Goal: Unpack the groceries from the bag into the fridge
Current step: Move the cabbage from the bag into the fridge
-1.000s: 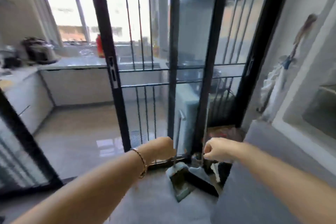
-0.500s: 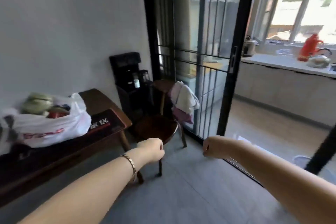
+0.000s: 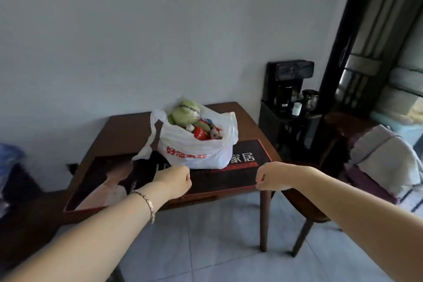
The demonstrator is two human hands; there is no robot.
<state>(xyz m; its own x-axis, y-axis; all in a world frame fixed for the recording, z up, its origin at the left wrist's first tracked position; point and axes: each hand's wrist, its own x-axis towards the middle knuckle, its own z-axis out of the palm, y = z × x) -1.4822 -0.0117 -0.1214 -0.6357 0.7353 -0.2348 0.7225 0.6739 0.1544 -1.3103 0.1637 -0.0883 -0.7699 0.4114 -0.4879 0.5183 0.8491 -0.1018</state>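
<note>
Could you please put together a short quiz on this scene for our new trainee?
1. True or false: the left hand already grips the white plastic bag.
2. Which piece of furniture bears the bag? A) a chair B) the wooden table C) a shelf
3. Fill in: the topmost vegetable in the bag is round and ___.
Key: 1. False: it and the right hand are both curled fists holding nothing. 2. B. 3. Green.
</note>
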